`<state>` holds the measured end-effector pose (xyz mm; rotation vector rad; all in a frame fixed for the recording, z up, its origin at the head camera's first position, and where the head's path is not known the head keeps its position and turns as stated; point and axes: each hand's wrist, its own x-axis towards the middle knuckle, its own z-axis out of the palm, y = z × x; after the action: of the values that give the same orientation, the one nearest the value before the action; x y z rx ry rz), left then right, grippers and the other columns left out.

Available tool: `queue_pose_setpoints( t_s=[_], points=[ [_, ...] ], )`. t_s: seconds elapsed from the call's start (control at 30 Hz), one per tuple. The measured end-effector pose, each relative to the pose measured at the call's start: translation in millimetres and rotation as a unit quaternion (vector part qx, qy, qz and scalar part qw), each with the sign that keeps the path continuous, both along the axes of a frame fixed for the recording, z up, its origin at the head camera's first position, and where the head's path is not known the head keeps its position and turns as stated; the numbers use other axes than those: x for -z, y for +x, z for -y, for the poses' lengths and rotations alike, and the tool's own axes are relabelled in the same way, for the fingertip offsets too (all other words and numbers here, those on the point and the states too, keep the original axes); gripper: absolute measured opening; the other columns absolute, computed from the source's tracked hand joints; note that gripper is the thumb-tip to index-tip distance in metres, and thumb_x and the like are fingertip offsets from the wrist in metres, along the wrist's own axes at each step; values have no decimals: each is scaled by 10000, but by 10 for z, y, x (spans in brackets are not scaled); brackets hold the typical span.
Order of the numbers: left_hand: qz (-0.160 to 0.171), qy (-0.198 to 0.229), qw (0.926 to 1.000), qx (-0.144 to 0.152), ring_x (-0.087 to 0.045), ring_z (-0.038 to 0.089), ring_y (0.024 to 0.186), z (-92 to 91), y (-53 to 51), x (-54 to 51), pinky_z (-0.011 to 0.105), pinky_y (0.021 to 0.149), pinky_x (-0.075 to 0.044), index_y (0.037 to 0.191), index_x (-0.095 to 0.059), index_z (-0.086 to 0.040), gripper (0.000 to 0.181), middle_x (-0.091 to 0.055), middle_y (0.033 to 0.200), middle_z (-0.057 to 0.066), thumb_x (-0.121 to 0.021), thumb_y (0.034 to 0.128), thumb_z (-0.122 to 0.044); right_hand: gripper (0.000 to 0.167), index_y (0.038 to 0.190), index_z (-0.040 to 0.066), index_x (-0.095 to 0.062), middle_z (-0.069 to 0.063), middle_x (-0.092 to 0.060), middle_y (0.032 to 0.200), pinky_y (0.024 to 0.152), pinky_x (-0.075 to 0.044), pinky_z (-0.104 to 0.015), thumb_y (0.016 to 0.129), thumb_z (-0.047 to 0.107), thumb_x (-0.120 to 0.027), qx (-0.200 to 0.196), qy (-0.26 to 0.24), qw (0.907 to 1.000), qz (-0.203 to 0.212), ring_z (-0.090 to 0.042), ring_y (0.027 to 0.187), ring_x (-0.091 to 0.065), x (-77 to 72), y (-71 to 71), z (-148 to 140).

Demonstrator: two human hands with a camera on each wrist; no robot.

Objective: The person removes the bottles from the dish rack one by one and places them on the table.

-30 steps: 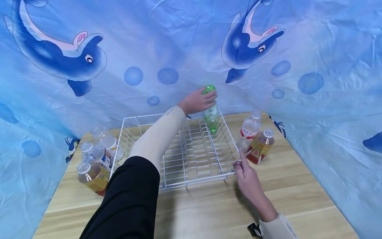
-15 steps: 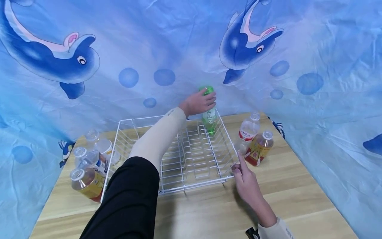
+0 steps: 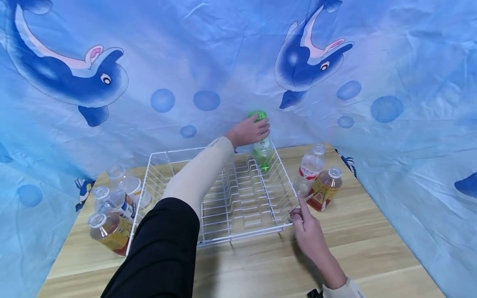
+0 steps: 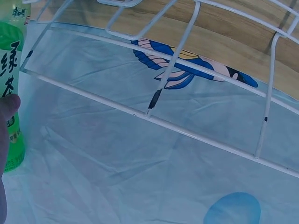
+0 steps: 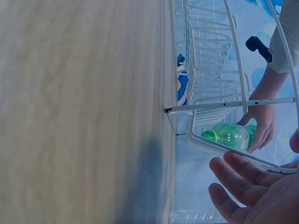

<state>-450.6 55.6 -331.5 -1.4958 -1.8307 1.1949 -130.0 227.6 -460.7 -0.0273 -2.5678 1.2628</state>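
A green-tea bottle [image 3: 263, 154] stands upside down in the far right corner of a white wire dish rack [image 3: 275, 228]. My left hand [image 3: 249, 131] reaches across the rack and grips the bottle near its raised base. In the left wrist view the thumb [image 4: 9, 106] lies on the bottle's label [image 4: 8, 65]. The right wrist view has its green cap [image 5: 210, 135] pointing down, inside the wires. At the near right corner, my right hand [image 3: 311, 236] holds the rack's rim, index finger stretched along it. The left forearm hides part of the rack.
Right of the rack stand a clear bottle [image 3: 312, 163] and an amber drink bottle [image 3: 325, 188]. Along the left side are another amber bottle [image 3: 112, 236], a clear bottle with a blue label [image 3: 124, 205] and further clear bottles. A dolphin-print sheet [image 3: 231, 54] hangs behind the wooden table [image 3: 365, 244].
The head view has shifted slightly. Both hands keep their grip, and bottle and rack stay in the same place relative to each other.
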Motion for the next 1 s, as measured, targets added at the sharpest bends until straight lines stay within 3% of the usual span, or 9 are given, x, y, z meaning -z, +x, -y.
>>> queue_pose_setpoints(
  t_s=[0.43, 0.7, 0.83, 1.0],
  points=[
    [183, 575, 9981, 140, -390, 328, 1406, 191, 234, -155, 495, 1058, -432, 1521, -411, -71, 554, -459, 1521, 120, -619, 1008, -103, 590, 1578, 10, -280, -145, -700, 1054, 823, -549, -469, 1004, 18, -417, -20, 60, 9999, -84, -243, 922, -666, 8, -13, -5],
    [456, 912, 9948, -78, -384, 325, 1425, 371, 509, -181, 476, 1131, -379, 1522, -397, -36, 568, -442, 1527, 156, -622, 1002, -78, 571, 1573, -8, -280, -176, -697, 1094, 856, -544, -518, 1033, 84, -440, -122, 192, 9997, 47, -308, 954, -670, -57, 16, -39],
    [1004, 1371, 9849, -341, -417, 330, 1406, 464, 636, -173, 463, 1116, -407, 1519, -400, -19, 546, -459, 1514, 174, -592, 1008, -47, 566, 1551, -50, -299, -232, -681, 1147, 907, -525, -573, 1056, 170, -464, -361, 419, 9981, 268, -395, 1028, -664, -164, 12, -109],
    [1747, 2111, 9587, -766, -463, 325, 1380, 606, 752, -154, 441, 1110, -422, 1488, -435, 3, 560, -486, 1497, 178, -637, 1005, -197, 555, 1487, -89, -403, -335, -578, 1308, 981, -440, -656, 1055, 250, -481, -520, 797, 9950, 304, -509, 1180, -561, -366, -15, -167]
  ],
)
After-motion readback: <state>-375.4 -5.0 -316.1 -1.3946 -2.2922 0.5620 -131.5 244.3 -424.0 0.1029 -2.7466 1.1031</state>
